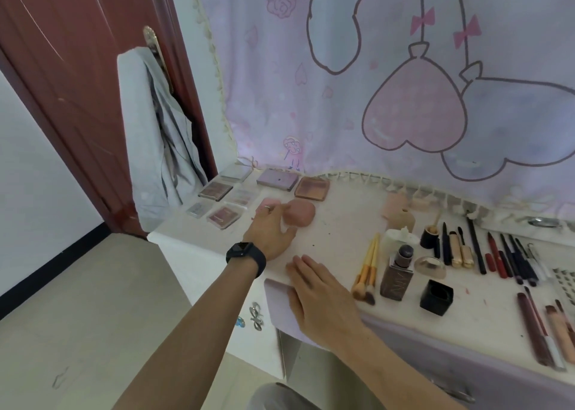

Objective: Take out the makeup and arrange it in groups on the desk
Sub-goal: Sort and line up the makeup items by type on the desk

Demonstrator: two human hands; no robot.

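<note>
While looking down from the head view, finds the left hand (270,232), a black watch (245,255) on its wrist, stretched out over the desk (336,232) with fingers spread and relaxed, gripping nothing. Puts its thumb just beside a rounded pink puff (300,212); cannot tell whether touching. Shows the right hand (323,297) nearer, palm down, fingers straight and close together, lying on a lilac panel (278,291) at the desk's front edge, holding nothing. Finds makeup already out on the desk in groups: square palettes (217,190) at the far left corner near the door (62,98), larger palettes (312,188) behind the puff, yellow-handled brushes (367,269) just beside a brown foundation bottle (398,279), a black cube (436,297) near it, then a row of pencils and tubes (497,254) further right.
</note>
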